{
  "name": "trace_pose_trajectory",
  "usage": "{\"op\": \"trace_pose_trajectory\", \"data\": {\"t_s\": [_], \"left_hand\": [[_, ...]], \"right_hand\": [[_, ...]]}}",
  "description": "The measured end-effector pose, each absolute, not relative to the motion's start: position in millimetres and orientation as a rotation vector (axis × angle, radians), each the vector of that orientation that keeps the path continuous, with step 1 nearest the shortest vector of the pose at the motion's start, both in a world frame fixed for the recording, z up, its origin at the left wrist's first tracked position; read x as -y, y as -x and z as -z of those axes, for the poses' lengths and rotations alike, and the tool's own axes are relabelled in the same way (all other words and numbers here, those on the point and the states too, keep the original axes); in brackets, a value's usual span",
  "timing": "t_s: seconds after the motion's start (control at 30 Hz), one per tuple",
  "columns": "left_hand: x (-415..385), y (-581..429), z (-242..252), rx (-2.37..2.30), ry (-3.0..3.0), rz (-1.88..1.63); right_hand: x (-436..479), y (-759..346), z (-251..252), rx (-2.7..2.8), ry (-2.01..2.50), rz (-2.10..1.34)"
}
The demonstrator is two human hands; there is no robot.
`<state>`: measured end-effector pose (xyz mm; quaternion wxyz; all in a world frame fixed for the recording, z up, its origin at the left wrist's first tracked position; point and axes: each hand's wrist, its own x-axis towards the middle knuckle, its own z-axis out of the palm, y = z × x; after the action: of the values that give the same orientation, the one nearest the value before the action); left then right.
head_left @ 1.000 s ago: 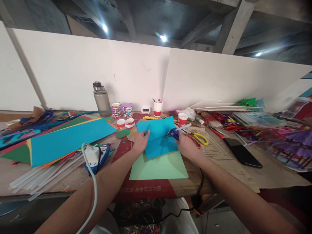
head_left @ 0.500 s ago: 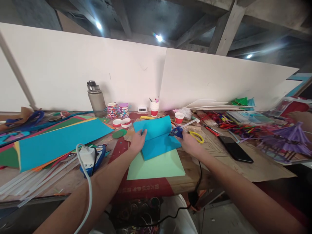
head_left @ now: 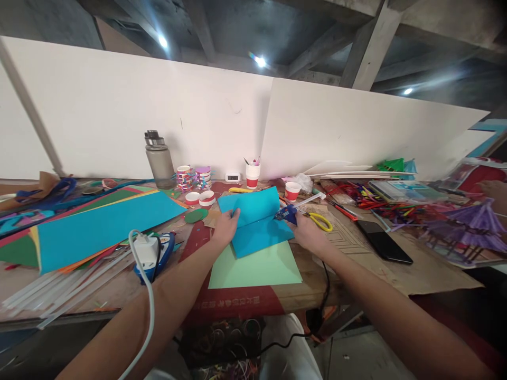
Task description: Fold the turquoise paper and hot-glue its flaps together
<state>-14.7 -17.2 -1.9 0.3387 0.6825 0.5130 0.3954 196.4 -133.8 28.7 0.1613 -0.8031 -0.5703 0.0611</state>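
My left hand [head_left: 226, 227] pinches the left side of a folded blue sheet [head_left: 257, 208], whose upper flap is raised over its lower part. My right hand [head_left: 307, 232] is wrapped round a blue glue gun [head_left: 287, 213] with a white stick out of its back. The gun's tip is at the right side of the blue sheet, near the fold; whether it touches cannot be made out. Below the blue sheet a pale green sheet [head_left: 255, 272] lies flat on the table. Yellow-handled scissors [head_left: 320, 221] lie just right of the gun.
Coloured sheets [head_left: 106, 227], a white plug [head_left: 146, 252] and a bottle [head_left: 159, 163] are on the left. Paper cups [head_left: 292, 191] stand behind my hands. To the right are a black phone [head_left: 383, 241] and a purple paper umbrella model [head_left: 473, 224]; another person's hand [head_left: 495, 191] shows at the edge.
The view has shifted slightly, moving the scene a little to the right. Both hands keep their holds, with no clear movement relative to the blue sheet.
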Motion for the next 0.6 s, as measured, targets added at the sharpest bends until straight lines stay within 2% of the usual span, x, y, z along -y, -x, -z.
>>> {"op": "trace_pose_trajectory", "data": {"t_s": [0.1, 0.3, 0.47, 0.6], "left_hand": [[18, 15, 1, -1.307, -1.775, -1.045], [19, 16, 1, -1.429, -1.843, -1.04], [19, 22, -8, -1.239, -1.905, -1.042], [17, 25, -15, -1.364, -2.025, -1.013]], "right_hand": [[136, -191, -31, 1.61, 2.301, -0.184], [135, -147, -31, 1.82, 2.04, -0.356], [129, -152, -29, 1.743, 2.122, -0.333], [126, -164, -26, 1.696, 2.155, -0.269]]}}
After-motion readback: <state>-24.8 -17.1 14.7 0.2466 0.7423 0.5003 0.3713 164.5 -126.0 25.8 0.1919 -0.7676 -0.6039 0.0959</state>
